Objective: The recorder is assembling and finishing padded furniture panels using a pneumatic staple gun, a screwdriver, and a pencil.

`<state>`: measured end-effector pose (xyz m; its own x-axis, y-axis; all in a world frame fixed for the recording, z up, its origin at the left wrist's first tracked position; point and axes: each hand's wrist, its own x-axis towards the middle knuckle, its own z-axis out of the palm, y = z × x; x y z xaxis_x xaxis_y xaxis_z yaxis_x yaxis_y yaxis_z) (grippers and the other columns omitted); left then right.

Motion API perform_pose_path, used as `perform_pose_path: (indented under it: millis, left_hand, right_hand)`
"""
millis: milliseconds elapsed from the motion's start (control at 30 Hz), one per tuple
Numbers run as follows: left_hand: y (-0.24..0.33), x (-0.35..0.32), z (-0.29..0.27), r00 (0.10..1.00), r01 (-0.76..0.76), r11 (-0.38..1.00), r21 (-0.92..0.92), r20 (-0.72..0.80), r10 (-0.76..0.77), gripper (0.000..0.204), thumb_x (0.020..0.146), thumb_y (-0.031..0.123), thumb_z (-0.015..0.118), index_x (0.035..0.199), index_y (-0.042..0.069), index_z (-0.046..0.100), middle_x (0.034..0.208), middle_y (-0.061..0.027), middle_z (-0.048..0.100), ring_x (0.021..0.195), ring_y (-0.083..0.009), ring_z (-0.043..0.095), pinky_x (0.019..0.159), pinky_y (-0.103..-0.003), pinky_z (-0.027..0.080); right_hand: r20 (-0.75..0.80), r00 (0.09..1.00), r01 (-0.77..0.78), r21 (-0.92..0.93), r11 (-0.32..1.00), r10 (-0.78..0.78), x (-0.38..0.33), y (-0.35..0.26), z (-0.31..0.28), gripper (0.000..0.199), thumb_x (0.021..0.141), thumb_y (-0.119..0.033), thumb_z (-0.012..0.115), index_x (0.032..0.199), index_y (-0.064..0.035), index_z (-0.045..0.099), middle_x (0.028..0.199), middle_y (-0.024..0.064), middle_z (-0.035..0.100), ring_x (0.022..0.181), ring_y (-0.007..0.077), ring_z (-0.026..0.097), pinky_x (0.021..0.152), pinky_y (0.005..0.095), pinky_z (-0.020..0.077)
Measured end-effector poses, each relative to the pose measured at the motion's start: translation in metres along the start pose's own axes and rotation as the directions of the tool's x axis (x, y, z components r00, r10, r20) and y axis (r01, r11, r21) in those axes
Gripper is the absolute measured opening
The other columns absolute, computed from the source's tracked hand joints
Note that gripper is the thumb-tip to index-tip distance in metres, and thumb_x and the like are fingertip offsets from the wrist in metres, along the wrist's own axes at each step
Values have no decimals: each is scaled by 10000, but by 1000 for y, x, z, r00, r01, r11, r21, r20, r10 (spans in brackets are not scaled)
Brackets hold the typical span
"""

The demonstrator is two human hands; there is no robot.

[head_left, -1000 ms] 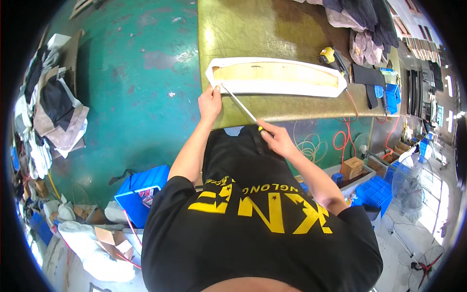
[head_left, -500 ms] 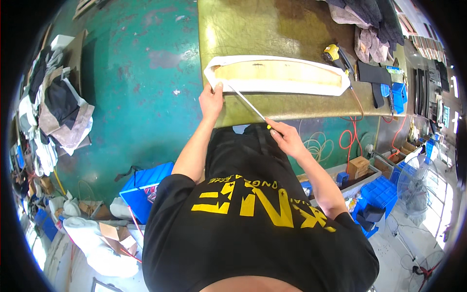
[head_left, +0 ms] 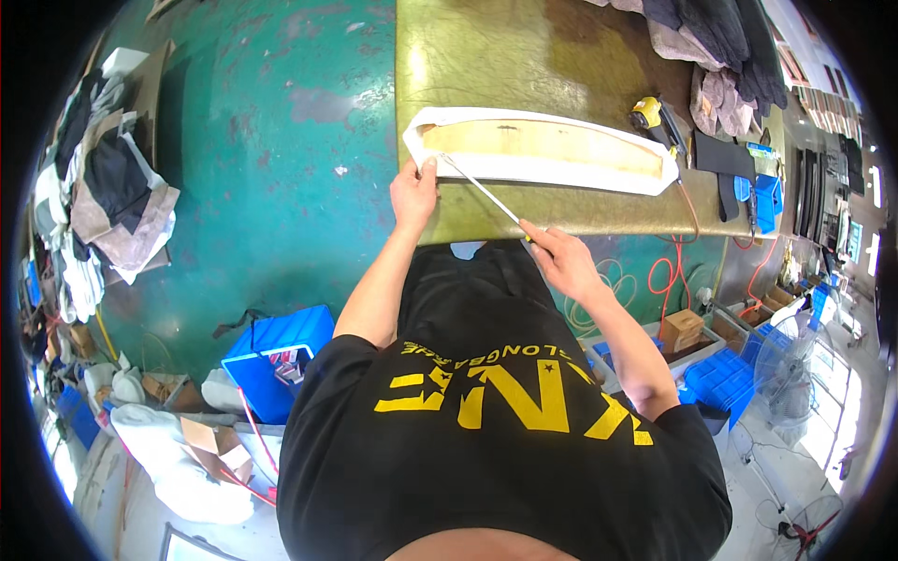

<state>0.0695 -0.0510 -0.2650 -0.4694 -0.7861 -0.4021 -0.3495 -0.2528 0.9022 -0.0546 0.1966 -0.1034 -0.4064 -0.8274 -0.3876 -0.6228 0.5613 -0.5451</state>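
The long, flat, white-edged tan panel [head_left: 543,150] is lying across the olive-green worktop [head_left: 486,65]. The left hand [head_left: 413,194] is pinching its near-left white edge, fingers closed on it. The right hand [head_left: 559,257] is closed around the handle of a thin metal rod tool [head_left: 479,188], its tip touching that corner. The panel looks light and fairly stiff, its white border softer; gripping near the corner is probably steadying it best.
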Motion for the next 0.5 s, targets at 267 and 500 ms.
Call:
perform_pose_path:
  millis: [267,500]
  left_hand:
    - [0,0,-1,1000,9,1000,3,7,-9,333,1033,306,663,978,-18,711,716,-34,637,560,-100,593,526,-292,481]
    - [-2,4,-2,1000,1,996,89,2,-1,373,1031,323,667,882,-16,710,674,-31,638,548,-99,591,527,-305,473]
  right_hand:
    - [81,996,46,-220,974,-29,14,-25,-34,493,980,-150,593,1470,-201,580,928,160,648,881,393,672,764,510,550]
    - [238,970,134,-394,909,-40,43,-57,-83,457,965,-151,606,1422,-170,604,936,171,679,855,404,694,731,529,562]
